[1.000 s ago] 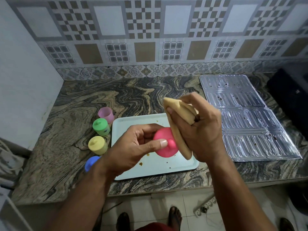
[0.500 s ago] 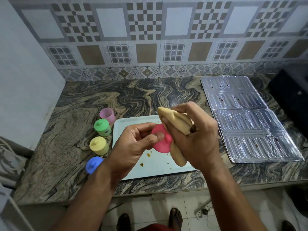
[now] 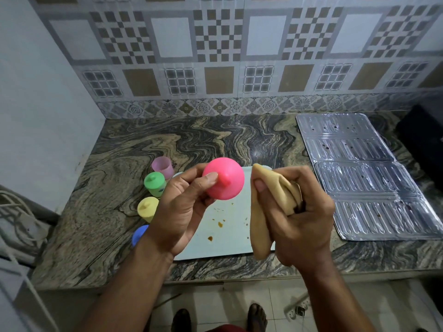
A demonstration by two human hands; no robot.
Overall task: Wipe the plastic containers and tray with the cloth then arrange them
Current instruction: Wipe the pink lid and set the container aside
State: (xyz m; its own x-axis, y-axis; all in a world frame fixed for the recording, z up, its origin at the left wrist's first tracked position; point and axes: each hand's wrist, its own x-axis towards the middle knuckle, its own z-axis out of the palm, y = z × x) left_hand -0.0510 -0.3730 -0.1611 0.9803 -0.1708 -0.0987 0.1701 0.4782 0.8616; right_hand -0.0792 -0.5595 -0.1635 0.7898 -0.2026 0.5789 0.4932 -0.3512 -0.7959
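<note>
My left hand [image 3: 182,212] holds a pink plastic lid [image 3: 225,182] with a small knob, thumb on its face, above the pale blue tray [image 3: 223,240]. My right hand [image 3: 297,216] grips a bunched tan cloth [image 3: 263,212] just right of the lid, a small gap between them. The tray lies on the counter with brown crumbs and stains on it. Left of the tray stand a lilac container [image 3: 163,167] without a lid, a green lidded container [image 3: 155,183], a yellow one [image 3: 148,208] and a blue one [image 3: 140,234], partly hidden by my left wrist.
A marbled stone counter [image 3: 100,200] runs to a tiled back wall and a plain wall on the left. A ribbed foil sheet [image 3: 364,178] covers the right side, with a dark object [image 3: 424,140] beyond it. Cables [image 3: 16,219] lie at the far left.
The cloth has come off the pink lid and moved right. My left hand has raised the lid and turned its knob side toward me.
</note>
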